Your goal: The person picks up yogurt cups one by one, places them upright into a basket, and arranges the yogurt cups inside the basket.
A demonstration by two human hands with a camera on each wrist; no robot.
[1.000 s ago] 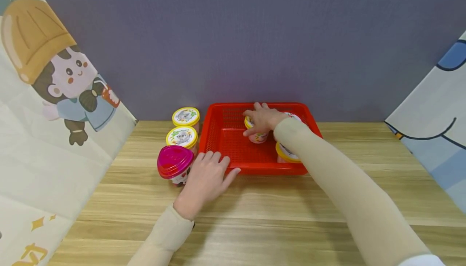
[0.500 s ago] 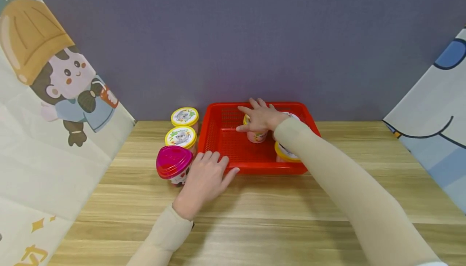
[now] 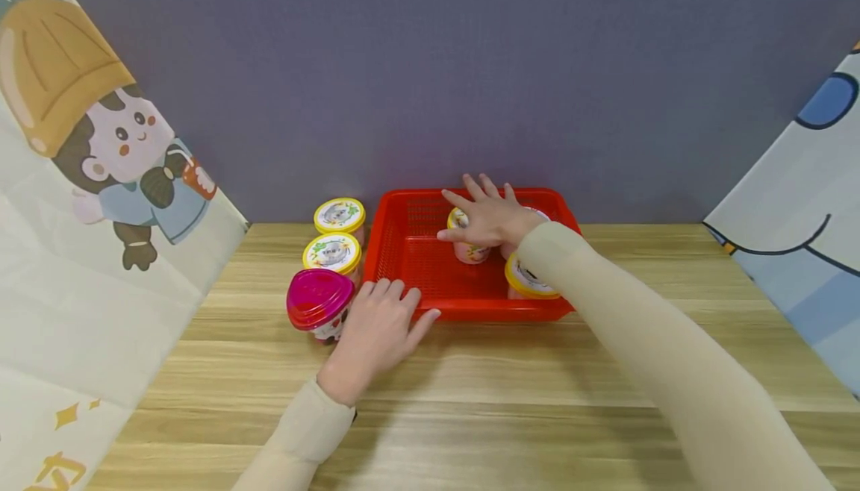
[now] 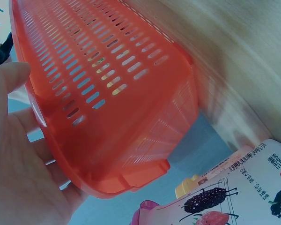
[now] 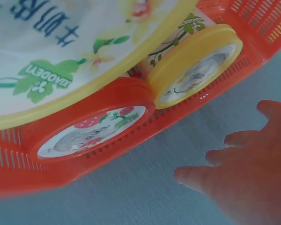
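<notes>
My right hand (image 3: pixel 490 219) hovers over the back of a red plastic basket (image 3: pixel 484 312), its fingers spread wide. Just below its palm stands a yellow-lidded tub (image 3: pixel 472 254), partly covered by the hand. Another yellow-lidded tub (image 3: pixel 527 283) is at the basket's front right. The right wrist view also shows a red-lidded tub (image 5: pixel 93 133), with strawberries printed on its lid, beside a yellow-lidded one (image 5: pixel 201 70). My left hand (image 3: pixel 376 327) rests its fingers on the basket's front left corner rim, thumb stretched out along the front side.
Left of the basket, two yellow-lidded tubs (image 3: pixel 339 216) stand in a row. In front of them is a tub with a magenta lid (image 3: pixel 318 298), close to my left hand. A grey wall (image 3: pixel 430 88) rises behind the wooden table (image 3: pixel 470 416). Printed cloths hang at both sides.
My right hand has spread its fingers and come up off the tub, shifting slightly back and right. The tub stays in the basket. My left hand keeps its place on the rim.
</notes>
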